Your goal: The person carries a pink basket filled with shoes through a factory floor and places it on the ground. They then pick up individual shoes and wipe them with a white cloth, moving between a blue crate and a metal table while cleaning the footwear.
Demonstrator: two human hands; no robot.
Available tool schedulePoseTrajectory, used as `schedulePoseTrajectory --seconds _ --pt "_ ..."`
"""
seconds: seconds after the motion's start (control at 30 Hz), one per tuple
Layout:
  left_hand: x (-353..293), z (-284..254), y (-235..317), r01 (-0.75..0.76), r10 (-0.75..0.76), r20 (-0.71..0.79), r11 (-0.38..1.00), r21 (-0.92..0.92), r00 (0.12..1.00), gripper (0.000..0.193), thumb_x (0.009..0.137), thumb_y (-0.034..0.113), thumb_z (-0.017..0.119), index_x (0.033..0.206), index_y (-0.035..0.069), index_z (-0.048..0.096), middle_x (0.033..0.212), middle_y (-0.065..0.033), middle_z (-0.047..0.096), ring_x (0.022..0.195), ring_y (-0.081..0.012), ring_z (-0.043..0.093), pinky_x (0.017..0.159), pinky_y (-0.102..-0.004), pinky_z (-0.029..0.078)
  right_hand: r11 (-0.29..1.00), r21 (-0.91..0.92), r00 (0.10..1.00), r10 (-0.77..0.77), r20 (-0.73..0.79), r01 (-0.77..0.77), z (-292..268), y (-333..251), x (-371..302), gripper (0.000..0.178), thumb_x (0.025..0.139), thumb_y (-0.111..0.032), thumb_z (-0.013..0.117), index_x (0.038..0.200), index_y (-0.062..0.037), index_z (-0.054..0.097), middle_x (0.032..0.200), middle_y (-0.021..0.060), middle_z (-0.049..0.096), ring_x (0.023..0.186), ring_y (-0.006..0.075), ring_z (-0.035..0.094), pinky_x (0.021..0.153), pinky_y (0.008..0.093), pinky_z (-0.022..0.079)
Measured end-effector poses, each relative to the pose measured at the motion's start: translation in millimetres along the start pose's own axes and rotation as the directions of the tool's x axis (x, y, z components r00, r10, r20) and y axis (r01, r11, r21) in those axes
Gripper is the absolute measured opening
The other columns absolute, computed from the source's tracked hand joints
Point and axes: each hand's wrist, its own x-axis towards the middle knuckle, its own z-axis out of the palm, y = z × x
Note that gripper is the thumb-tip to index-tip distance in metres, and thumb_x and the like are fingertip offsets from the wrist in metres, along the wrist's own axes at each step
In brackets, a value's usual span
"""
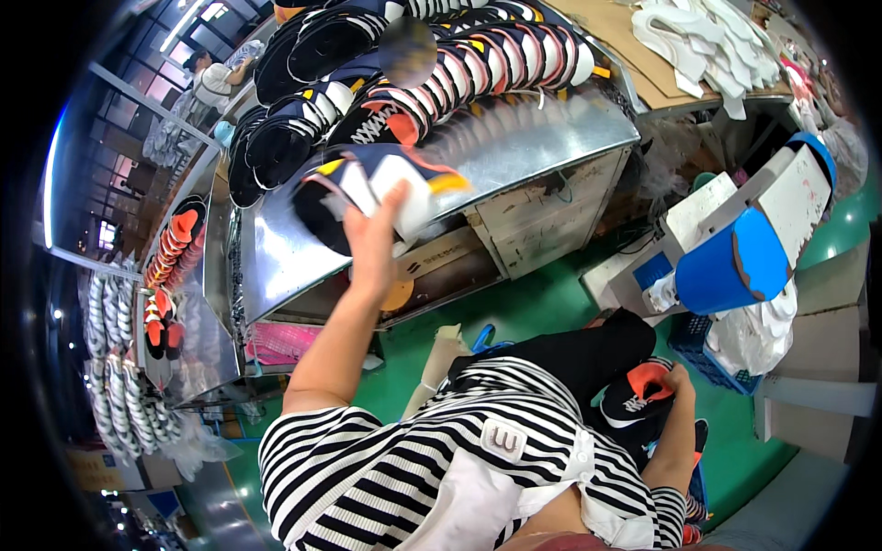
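My left hand is closed on a black shoe upper with white and yellow parts, held over the front edge of the metal table. Motion blurs that upper. Low on my right side, my right hand grips the collar of a black shoe with an orange lining, white laces and a white side mark. Beyond my left hand, long rows of nested shoe uppers lie on the table. One laced upper with orange inside sits at the near end of a row.
White cut pieces are heaped on cardboard at the far right. A machine with a blue cover stands to my right, above a dark blue crate. More orange-lined shoes line the left side. A person works at the far left.
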Motion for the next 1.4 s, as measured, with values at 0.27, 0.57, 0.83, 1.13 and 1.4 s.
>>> schedulePoseTrajectory --seconds 0.27,0.57,0.83,1.13,1.4 --pt "253.7 -80.7 -136.9 -0.224 0.214 -0.09 0.968 -0.111 0.973 0.045 0.084 0.015 0.066 0.123 -0.001 0.048 0.119 -0.0078 0.054 0.107 -0.0166 0.052 0.091 -0.0287 0.04 0.957 0.282 0.791 0.122 -0.6 0.066 -26.6 -6.5 -86.6 0.053 0.069 -0.012 0.071 0.118 -0.0048 0.054 0.111 0.0222 0.058 0.102 0.0388 0.056 0.09 0.039 0.044" --pt "115.9 -49.5 -108.9 -0.276 0.282 -0.025 0.95 0.146 0.959 0.037 0.087 0.011 0.06 0.117 -0.003 0.044 0.111 -0.0096 0.052 0.097 -0.0148 0.051 0.09 -0.0297 0.039 0.525 0.696 0.56 0.422 -0.713 0.49 -33.8 -88.2 -191.8 0.059 0.079 -0.009 0.068 0.129 0.0009 0.04 0.125 0.0124 0.047 0.116 0.023 0.046 0.1 0.0327 0.035" --pt "-160.1 174.0 -116.6 0.802 -0.361 0.919 0.495 0.335 -0.161 0.044 0.091 0.043 0.051 0.116 0.007 0.054 0.11 -0.0045 0.058 0.1 -0.0124 0.052 0.085 -0.0312 0.041 0.558 0.501 0.445 0.245 -0.861 0.661 -52.6 -198.3 -246.9 0.096 0.07 -0.014 0.078 0.139 0.0018 0.013 0.128 0.0194 0.039 0.109 0.0258 0.05 0.091 0.0326 0.043" --pt "-173.9 205.0 -119.9 0.51 -0.533 0.841 0.7 0.5 -0.093 0.041 0.092 0.034 0.054 0.114 0.0 0.055 0.095 -0.0092 0.065 0.087 -0.0152 0.063 0.078 -0.0268 0.049 0.313 0.747 0.576 0.487 -0.657 0.587 -55.8 -101.7 -239.5 0.025 0.091 -0.024 0.053 0.089 -0.0019 0.064 0.083 0.0041 0.06 0.077 0.0124 0.053 0.073 0.0256 0.042" --pt "-130.9 202.1 -156.2 0.431 -0.488 0.812 0.838 0.334 0.319 0.034 0.09 0.03 0.059 0.109 0.003 0.057 0.099 0.0006 0.059 0.087 -0.0076 0.054 0.078 -0.0232 0.042 0.615 0.544 0.734 -0.083 -0.674 0.57 -85.7 -186.7 -196.5 0.054 0.074 -0.038 0.072 0.11 -0.0027 0.055 0.076 0.012 0.064 0.073 0.0272 0.063 0.067 0.0327 0.048"
